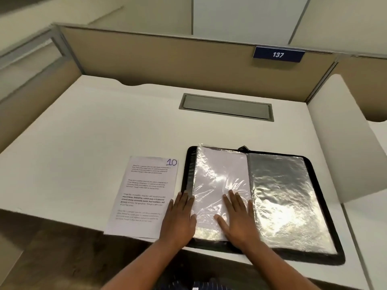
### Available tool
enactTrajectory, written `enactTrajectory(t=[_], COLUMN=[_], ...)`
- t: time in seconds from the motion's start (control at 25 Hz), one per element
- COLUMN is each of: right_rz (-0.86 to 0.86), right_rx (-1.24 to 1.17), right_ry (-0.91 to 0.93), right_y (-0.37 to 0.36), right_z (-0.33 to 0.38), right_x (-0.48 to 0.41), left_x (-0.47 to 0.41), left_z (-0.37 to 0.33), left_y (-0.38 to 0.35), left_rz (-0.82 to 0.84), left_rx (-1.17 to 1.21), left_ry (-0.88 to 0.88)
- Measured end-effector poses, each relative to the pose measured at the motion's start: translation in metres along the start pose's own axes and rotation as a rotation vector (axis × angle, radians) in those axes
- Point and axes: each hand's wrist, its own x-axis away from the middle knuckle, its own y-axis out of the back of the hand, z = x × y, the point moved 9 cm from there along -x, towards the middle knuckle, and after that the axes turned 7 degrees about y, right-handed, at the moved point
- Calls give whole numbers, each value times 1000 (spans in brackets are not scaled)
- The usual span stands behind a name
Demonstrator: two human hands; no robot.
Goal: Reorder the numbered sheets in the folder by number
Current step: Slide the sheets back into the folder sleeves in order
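Head view: the black zip folder of clear plastic sleeves (280,195) lay open on the white desk (104,132). Both hands pressed flat: the left hand (180,218) at its left edge, fingers together, and the right hand (238,218) spread on the left sleeve. The printed white sheet marked 10 (144,195) lay loose just beside the folder. Step judged mid-sort — the next move calls for finding that sheet's pocket.

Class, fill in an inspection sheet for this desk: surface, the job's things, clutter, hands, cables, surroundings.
Surface: white desk, with the sheet and folder near its front edge.
Job's things: open black folder; loose sheet marked 10 lying left of it; left sleeve holds a white page, number not visible; right sleeve looks empty.
Clutter: nothing seen.
Hands: left hand flat at the folder's left edge; right hand flat on the left sleeve, fingers straight.
Cables: nothing seen; grey hatch shut.
Surroundings: beige partition, blue plate reading 137.
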Motion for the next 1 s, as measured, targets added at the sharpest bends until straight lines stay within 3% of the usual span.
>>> enactTrajectory(t=[0.36, 0.6, 0.84, 1.0], right_rz=[-103, -96, -113, -48], right_rx=[-136, -148, -160, -120], right_ry=[70, 119, 70, -10], right_y=[3, -4, -30, -62], right_z=[66, 123, 192, 241], right_x=[-3, -10, -19, -19], left_x=[26, 16, 7, 1], left_z=[48, 91, 176, 246], left_y=[25, 34, 56, 74], left_rz=[3, -1, 5, -9], left_rx=[6, 28, 37, 39], left_ry=[211, 212, 193, 295])
